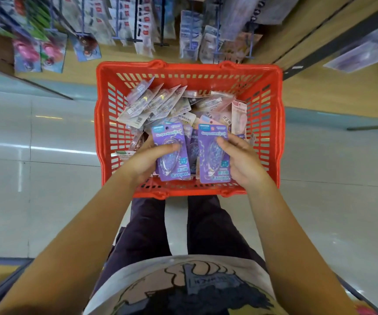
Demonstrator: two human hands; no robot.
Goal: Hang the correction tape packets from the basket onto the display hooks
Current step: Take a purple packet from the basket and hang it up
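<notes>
Your left hand [148, 159] pinches one purple packet [172, 153] and your right hand [240, 160] pinches another packet [214, 155], both above the red basket's [99, 114] near edge.

Above the basket [272, 123] my way is open, but crowded hooks [135, 39] of hanging packets [145, 23] block the display beyond.

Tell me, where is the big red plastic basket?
In the head view, the red slatted plastic basket sits on the floor just ahead of the person's legs, below the display hooks, with both hands reaching into it.
</notes>
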